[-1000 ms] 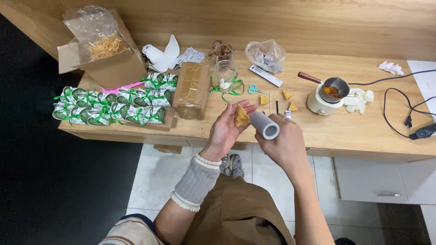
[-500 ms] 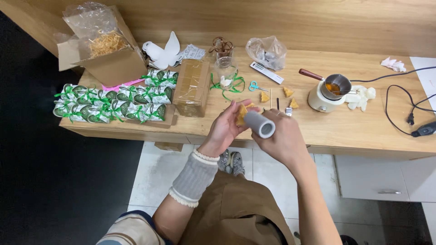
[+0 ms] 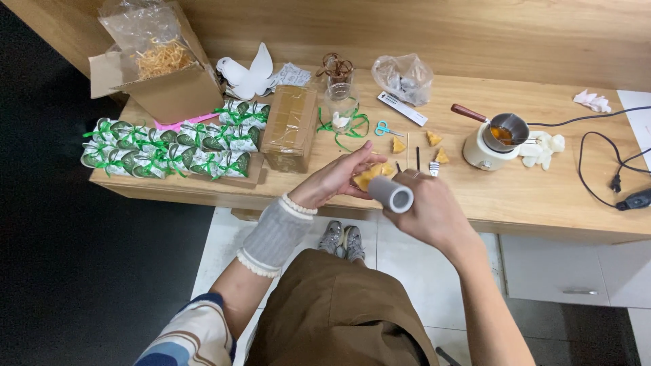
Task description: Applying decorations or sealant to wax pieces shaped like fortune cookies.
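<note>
Fingers (image 3: 400,181) of your right hand (image 3: 427,210) still wrap the grey tube roll (image 3: 391,194), now lower at centre frame; left hand (image 3: 339,177) cups the small yellow paper wedge (image 3: 369,175).

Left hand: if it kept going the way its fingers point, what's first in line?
Probably the yellow wedge pieces on the wooden table, just past the left hand; its fingers point up and right toward them. Depth is unclear, so it might pass above.
</note>
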